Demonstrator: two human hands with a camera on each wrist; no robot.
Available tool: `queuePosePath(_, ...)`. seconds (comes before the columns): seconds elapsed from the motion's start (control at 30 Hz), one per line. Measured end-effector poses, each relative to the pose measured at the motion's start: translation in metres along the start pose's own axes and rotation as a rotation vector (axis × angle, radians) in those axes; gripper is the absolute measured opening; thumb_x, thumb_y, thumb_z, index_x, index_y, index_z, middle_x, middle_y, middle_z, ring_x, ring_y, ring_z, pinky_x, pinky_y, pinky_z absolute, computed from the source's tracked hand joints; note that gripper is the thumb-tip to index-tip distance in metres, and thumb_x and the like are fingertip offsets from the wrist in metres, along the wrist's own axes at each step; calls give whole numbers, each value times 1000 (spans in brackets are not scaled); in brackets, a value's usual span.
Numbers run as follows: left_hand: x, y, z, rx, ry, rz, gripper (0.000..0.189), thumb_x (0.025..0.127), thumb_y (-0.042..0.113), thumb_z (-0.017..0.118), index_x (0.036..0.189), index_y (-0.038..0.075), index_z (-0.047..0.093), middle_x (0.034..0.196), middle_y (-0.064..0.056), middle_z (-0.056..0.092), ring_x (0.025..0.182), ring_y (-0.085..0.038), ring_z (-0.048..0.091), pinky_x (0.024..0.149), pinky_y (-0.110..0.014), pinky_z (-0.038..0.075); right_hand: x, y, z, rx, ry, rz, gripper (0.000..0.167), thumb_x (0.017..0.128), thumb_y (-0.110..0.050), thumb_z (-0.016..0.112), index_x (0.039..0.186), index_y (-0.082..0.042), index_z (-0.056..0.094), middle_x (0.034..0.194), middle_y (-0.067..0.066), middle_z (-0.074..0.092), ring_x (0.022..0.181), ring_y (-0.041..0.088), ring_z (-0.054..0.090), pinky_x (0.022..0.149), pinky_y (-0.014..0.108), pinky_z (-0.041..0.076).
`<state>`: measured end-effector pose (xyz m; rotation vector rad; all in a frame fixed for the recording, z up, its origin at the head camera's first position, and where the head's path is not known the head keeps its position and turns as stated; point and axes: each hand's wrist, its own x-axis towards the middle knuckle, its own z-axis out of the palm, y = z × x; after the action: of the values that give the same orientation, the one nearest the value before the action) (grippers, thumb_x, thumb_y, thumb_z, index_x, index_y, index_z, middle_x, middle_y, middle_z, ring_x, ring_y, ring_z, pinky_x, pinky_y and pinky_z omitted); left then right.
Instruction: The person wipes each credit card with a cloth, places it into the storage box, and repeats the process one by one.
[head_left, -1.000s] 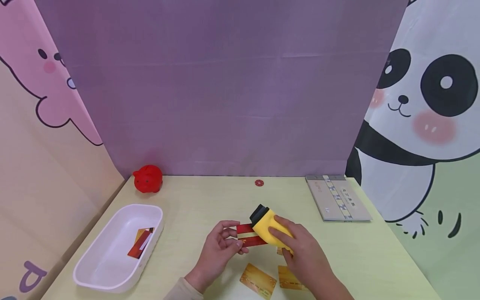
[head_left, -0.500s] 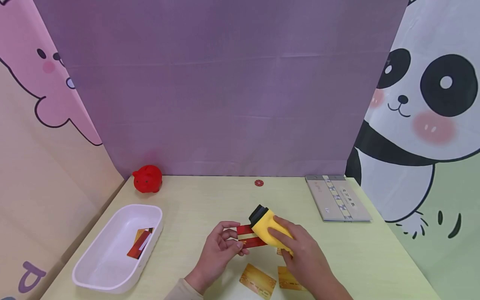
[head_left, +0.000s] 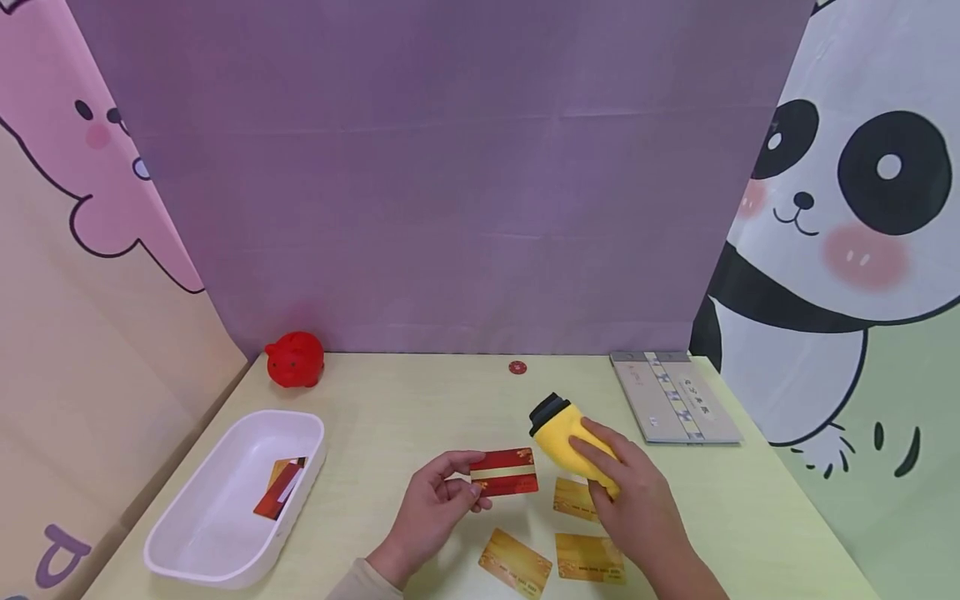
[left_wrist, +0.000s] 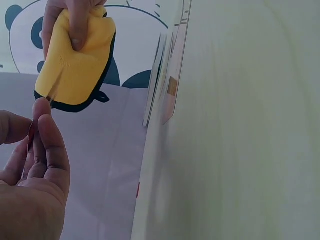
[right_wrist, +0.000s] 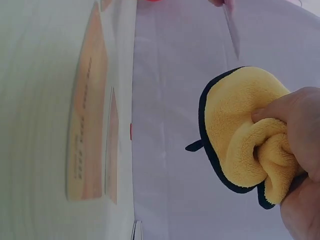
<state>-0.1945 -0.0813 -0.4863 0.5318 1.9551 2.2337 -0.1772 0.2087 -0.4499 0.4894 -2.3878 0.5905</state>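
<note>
My left hand (head_left: 437,504) pinches a red card (head_left: 504,472) with a pale gold stripe by its left edge, above the table. To its right my right hand (head_left: 637,500) grips a folded yellow cloth (head_left: 573,442) with black edging. In the right wrist view the cloth (right_wrist: 245,130) is bunched in the fingers, its far edge spread out and a small black loop hanging off. The card and the cloth are apart in the head view. Below the hands lie three gold cards, one at the left (head_left: 516,562), one in front (head_left: 590,558) and one partly behind the right hand (head_left: 574,498).
A white tray (head_left: 217,500) at the left holds a few red and gold cards (head_left: 281,487). Behind it stands a red piggy bank (head_left: 296,359). A small red disc (head_left: 517,367) lies at the table's back edge, and a grey booklet (head_left: 675,397) at the back right.
The cloth has come off the card, and my right hand has moved right and slightly up with it. The red card's whole face now shows. My left hand stays nearly in place.
</note>
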Motion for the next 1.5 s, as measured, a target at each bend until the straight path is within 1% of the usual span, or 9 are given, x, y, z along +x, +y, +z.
queuePosePath(0.2,0,-1,-1,-4,8,31,34,101,-4,62,135,1,64,121,-27,57,86,-22,75,81,-31,62,-1,4,-2,50,53,13,70,72,16,82,132,-20,74,148,-1,59,127,29,62,107,6,34)
queuePosePath(0.37,1,-2,-2,36,31,57,37,100,-7,61,136,1,66,123,-26,65,91,-23,75,82,-30,62,0,4,-2,67,49,43,69,73,16,82,132,-19,73,148,-1,59,127,30,62,106,3,28)
queuePosePath(0.53,0,-2,-4,80,96,56,31,94,-4,73,125,2,72,102,-18,75,89,-24,75,80,-28,62,-1,6,-1,69,47,64,68,74,15,82,133,-19,73,148,-1,59,127,29,62,105,2,27)
queuePosePath(0.7,1,-2,-5,115,204,89,13,91,10,82,103,6,78,79,-6,65,70,-12,63,61,-19,51,-3,8,1,82,55,58,68,74,15,82,132,-19,74,147,-1,60,125,30,63,105,2,28)
queuePosePath(0.83,2,-3,-5,127,245,90,9,90,13,84,96,9,80,83,-5,60,70,-10,55,60,-17,47,-2,9,1,92,52,69,67,75,14,82,133,-18,73,147,-1,59,126,29,63,105,2,27)
queuePosePath(0.97,3,-3,-6,96,229,50,12,93,13,82,99,5,76,98,-9,71,74,-14,64,69,-24,58,-2,9,2,95,52,75,67,75,14,82,133,-18,73,147,-1,59,126,29,63,105,2,27)
queuePosePath(1.23,2,-4,-7,48,183,25,14,98,11,75,108,0,74,102,-17,73,72,-17,67,75,-30,62,-2,9,2,90,57,69,67,75,14,82,133,-18,73,147,-1,59,126,29,63,105,2,27)
queuePosePath(1.33,2,-4,-7,22,169,28,18,100,3,70,117,0,73,103,-18,72,73,-17,68,78,-33,64,-3,9,2,89,59,70,67,75,14,82,133,-19,73,147,-1,59,126,29,63,105,2,27)
queuePosePath(1.5,1,-2,-7,-32,145,29,41,99,-4,65,139,6,64,99,-16,66,75,-17,69,79,-37,64,-3,8,2,85,48,84,66,76,13,82,133,-19,73,148,-2,59,128,29,62,105,2,27)
